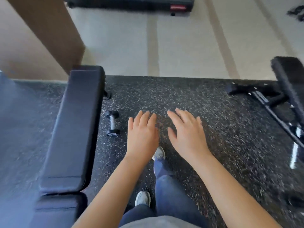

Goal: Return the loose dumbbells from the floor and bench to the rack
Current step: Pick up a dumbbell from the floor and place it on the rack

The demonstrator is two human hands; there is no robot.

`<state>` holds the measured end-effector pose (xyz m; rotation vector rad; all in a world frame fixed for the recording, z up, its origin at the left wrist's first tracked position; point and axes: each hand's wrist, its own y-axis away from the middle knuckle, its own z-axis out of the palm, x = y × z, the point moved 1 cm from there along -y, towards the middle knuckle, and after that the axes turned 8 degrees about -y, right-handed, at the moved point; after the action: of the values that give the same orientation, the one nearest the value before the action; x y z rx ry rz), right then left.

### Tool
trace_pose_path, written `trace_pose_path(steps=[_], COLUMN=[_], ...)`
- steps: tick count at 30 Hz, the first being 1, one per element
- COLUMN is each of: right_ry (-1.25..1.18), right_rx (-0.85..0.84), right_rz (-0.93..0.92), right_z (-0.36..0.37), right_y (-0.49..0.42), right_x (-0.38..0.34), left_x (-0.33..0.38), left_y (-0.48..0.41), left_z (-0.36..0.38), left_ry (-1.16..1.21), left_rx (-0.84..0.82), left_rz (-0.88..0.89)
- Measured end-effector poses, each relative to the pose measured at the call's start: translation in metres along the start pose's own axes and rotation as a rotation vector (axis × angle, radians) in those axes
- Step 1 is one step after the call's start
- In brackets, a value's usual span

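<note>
A small dumbbell (112, 123) with dark heads and a bright metal handle is lying on the speckled rubber floor (181, 96), just beside the near edge of the padded desk (74, 129) on our left, its handle pointing roughly away from us. We are holding our left hand (142, 135) and right hand (187, 134) out in front, palms down, near the weight but not touching it. The fingers (144, 117) of both are spread straight and released, grasping nothing. The left hand is hanging the closer of the two, just to the right of the dumbbell. One pale shoe (159, 153) is showing between our wrists. A second padded desk (289, 76) on a black frame is standing well apart at the right. The rack is not showing in this view.

By our judgement, the step in hand is the pickup. We are advising a bend at the knees, the left hand coming down over the middle of the handle, fingers wrapping fully round it between the two heads so the weight is hanging level. The desk edge is leaving little room on that side, so the approach from the right is looking cleaner.
</note>
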<state>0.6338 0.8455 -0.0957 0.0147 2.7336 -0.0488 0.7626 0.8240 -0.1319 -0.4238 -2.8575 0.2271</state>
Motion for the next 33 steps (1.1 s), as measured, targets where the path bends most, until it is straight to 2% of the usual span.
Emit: trace_pose_path(steps=[7, 16, 22, 33], right_ry=[-0.043, -0.02, -0.015, 0.051], right_rx=[-0.118, -0.196, -0.211, -0.31], right_rz=[-0.267, -0.482, -0.52, -0.669], right_z=[0.032, 0.129, 0.256, 0.558], right_y=[-0.124, -0.225, -0.266, -0.306], right_x=[0.003, 0.01, 0.014, 0.072], left_x=[-0.037, -0.124, -0.19, -0.322], left_y=[-0.078, -0.129, -0.126, -0.075], left_z=[0.024, 0.087, 0.2, 0.473], left_ry=[-0.111, -0.161, -0.18, -0.159], left_rx=[0.041, 0.065, 0.008, -0.395], left_rz=[-0.282, -0.459, -0.487, -0.537])
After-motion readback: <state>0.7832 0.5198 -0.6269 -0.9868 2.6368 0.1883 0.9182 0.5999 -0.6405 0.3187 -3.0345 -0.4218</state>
